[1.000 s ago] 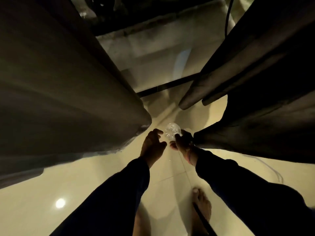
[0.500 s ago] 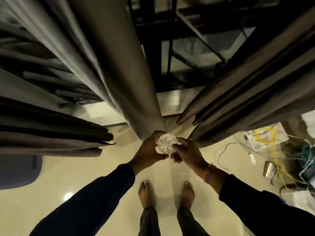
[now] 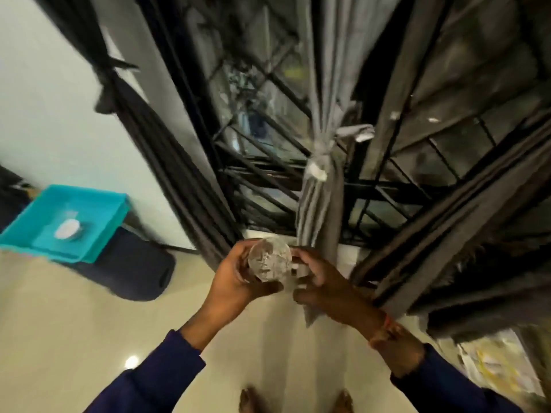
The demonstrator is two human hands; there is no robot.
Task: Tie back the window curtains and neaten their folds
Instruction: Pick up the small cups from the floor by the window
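My left hand (image 3: 238, 278) grips a round clear glassy object (image 3: 269, 259) from the left, fingers curled under it. My right hand (image 3: 325, 286) is at its right side, its fingers pinching the edge and a pale strip below it. Straight ahead hangs a grey curtain (image 3: 320, 204), gathered and knotted by a pale tie (image 3: 320, 162) at mid-height. A dark curtain (image 3: 167, 162) hangs to the left, tied near its top. More dark curtain folds (image 3: 447, 222) spread at the right. The picture is motion-blurred.
Behind the curtains is a window with a black metal grille (image 3: 268, 174). A turquoise tray (image 3: 98, 234) holding a small white object sits on a dark bag (image 3: 134, 263) at the left wall. Papers and clutter (image 3: 501, 365) lie on the floor at the right. Pale tiled floor (image 3: 89, 323) lies below.
The view has swung upward from the floor to the window, revealing the tied grey curtain and the turquoise tray. Both hands have stayed on the clear round object throughout.
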